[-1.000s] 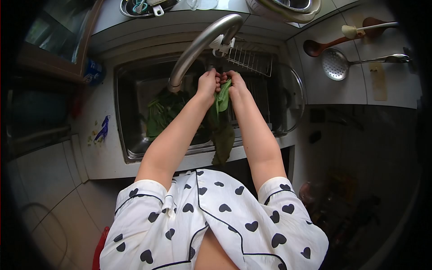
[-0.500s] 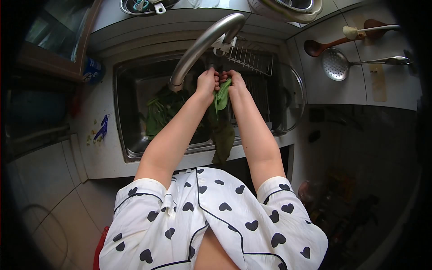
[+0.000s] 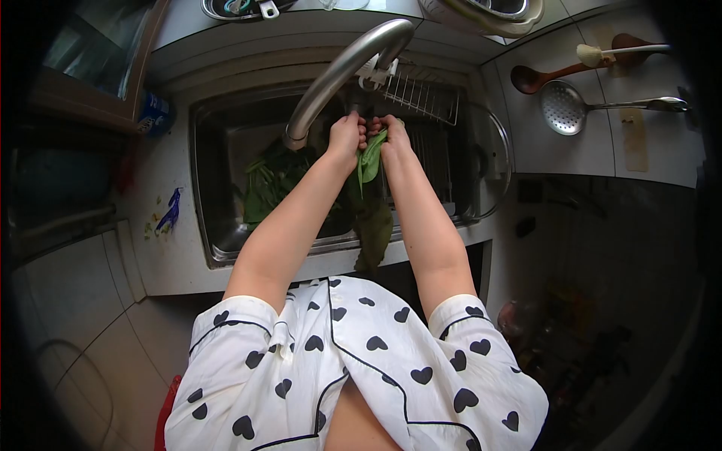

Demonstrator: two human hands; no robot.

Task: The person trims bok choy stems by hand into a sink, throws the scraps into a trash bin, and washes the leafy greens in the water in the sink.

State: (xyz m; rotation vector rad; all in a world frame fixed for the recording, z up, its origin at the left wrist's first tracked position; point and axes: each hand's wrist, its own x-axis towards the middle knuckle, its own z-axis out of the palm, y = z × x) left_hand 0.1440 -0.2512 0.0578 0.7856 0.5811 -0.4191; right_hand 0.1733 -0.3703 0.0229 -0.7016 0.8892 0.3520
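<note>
Leaf [image 3: 370,159] hangs between left hand [image 3: 346,139] and right hand [image 3: 394,137], over the sink [image 3: 242,141]. Right fingers appear clamped on its upper end; left fingers curl close beside it, contact hidden, so cannot tell if they grip. Judged: light, limp, slippery if wet; blade likely tears under a hard pinch. Best hold: stem end, lightly. Greens [image 3: 262,188] heaped in the sink, presumably equally soft.

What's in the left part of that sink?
Leafy greens lie there. The left forearm hides part of the sink, and what's under the greens can't be seen.
</note>
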